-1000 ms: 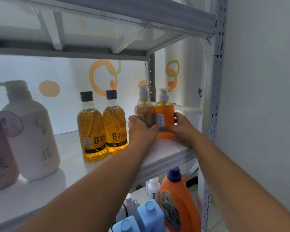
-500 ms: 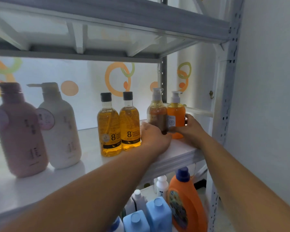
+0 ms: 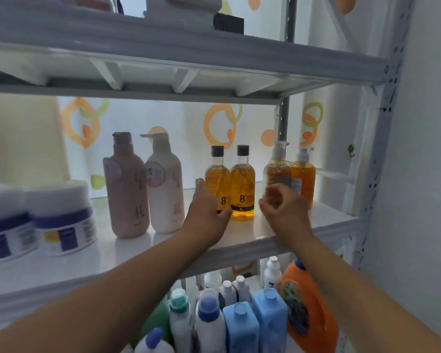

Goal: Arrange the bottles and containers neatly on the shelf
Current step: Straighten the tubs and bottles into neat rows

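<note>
Here, the white metal shelf (image 3: pixel 278 233) carries everything the hands reach for. Well to the left of the left hand (image 3: pixel 209 212) sit two white tubs (image 3: pixel 61 217) with blue bands, and nearer on that side stand the pink pump bottle (image 3: pixel 125 189) and the cream pump bottle (image 3: pixel 164 187), touching each other. The left hand is spread open, fingers against the left amber bottle (image 3: pixel 217 174) with thumb at its base; the right amber bottle (image 3: pixel 243 182) stands just beside it, between the two hands. The right hand (image 3: pixel 283 207) is loosely curled and blurred, gripping nothing, just in front of the brownish pump bottle (image 3: pixel 278 171). The orange pump bottle (image 3: pixel 303 174) stands behind that hand, to its right.
</note>
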